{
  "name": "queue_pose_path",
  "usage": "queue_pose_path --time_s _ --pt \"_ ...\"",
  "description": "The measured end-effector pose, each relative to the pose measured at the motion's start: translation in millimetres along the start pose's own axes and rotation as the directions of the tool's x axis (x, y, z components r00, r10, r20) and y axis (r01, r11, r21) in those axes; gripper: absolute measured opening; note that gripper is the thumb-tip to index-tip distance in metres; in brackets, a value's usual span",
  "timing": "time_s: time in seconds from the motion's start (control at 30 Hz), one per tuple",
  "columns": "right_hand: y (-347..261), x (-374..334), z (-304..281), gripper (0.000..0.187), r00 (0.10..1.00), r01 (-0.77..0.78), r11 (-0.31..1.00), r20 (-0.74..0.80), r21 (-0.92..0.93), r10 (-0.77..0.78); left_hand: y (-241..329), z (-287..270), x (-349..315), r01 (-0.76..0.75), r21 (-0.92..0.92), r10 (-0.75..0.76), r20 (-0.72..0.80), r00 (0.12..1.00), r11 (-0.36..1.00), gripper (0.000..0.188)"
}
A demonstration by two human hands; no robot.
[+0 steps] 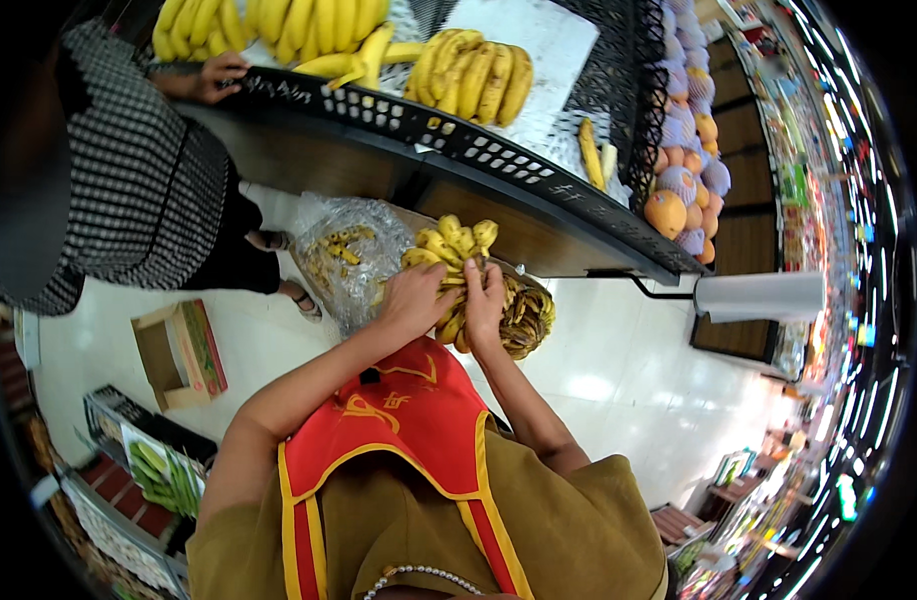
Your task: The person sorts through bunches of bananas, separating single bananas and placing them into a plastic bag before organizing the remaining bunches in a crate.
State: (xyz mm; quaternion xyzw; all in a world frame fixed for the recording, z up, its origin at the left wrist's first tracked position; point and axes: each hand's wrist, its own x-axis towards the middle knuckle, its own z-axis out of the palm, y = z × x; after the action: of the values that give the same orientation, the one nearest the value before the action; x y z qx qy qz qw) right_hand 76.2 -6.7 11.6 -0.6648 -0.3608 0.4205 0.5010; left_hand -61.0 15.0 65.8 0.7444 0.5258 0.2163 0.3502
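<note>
In front of my body a bunch of yellow bananas [459, 240] is between my two hands. The bunch has brown-speckled skins. My left hand [416, 300] lies closed on its left side, the fingertips partly hidden among the fruit. Thumb and fingers of my right hand [485, 305] are pinched near the stem end at the right of the bunch. Just right of my right hand lies a heap of browned bananas [527, 318]. Left of the bunch, a clear plastic bag [364, 225] lies crumpled open, with a few spotted bananas [344, 245] on it.
A black slatted display stand [419, 130] with bananas [479, 80] rises ahead. Oranges [667, 212] in foam nets sit at its right. A person [149, 170] stands at the left, one hand on the rim. An open carton [179, 355] lies on the floor. A plastic-bag roll [759, 297] projects at right.
</note>
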Motion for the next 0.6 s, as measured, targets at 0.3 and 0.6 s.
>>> queue_pose_path --time_s 0.3,0.6 --pt "4.3 -13.1 -2.6 0.025 0.990 -0.124 0.992 0.068 -0.003 0.124 -9.1 13.7 1.4 -0.046 0.192 0.020 0.134 0.991 0.980 0.035" --pt "37.4 -18.9 -3.2 0.026 0.998 0.027 0.995 0.054 -0.095 -0.022 -19.9 33.0 -4.9 -0.093 0.227 0.060 0.151 0.987 0.969 0.026"
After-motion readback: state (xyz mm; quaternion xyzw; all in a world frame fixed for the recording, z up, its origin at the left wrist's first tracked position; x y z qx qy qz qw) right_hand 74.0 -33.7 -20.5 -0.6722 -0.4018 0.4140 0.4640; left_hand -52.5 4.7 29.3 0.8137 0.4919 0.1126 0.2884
